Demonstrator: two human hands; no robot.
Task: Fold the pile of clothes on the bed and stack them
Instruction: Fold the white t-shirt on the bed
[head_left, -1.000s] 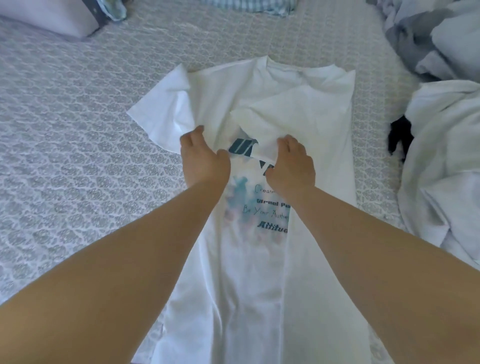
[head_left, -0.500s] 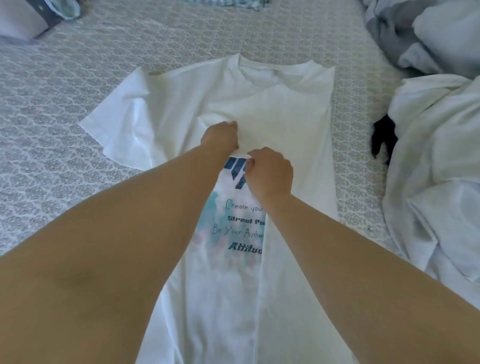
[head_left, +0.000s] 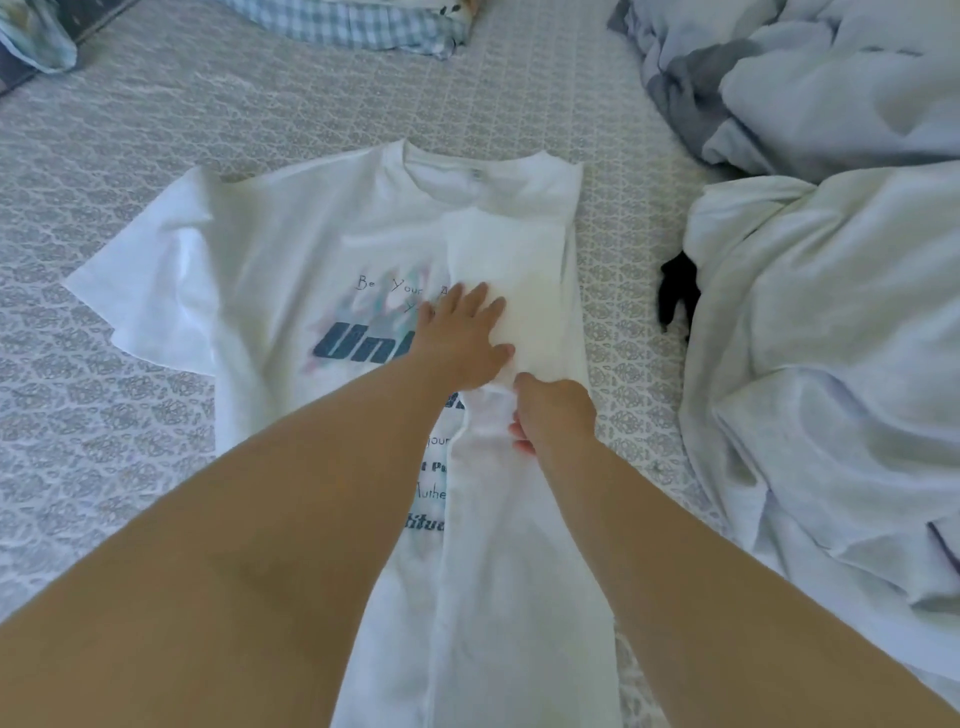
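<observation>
- Two hands worked one white T-shirt (head_left: 291, 270), spread on the bed (head_left: 104, 171), long axis running near to far.
- My left hand (head_left: 462, 338) pressed flat, fingers straight and spread, on the folded-in right panel.
- My right hand (head_left: 553, 415), just nearer, pinched that panel's edge.
- Its left sleeve (head_left: 150, 301) lay unfolded, nearer my left hand.

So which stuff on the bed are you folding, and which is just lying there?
For the folding:
- white T-shirt, right side already folded in
- left hand, flat on it
- right hand, pinching the folded flap
- white clothes pile, waiting

Just lying about:
- checked cloth
- small black item
- patterned bedspread
</observation>
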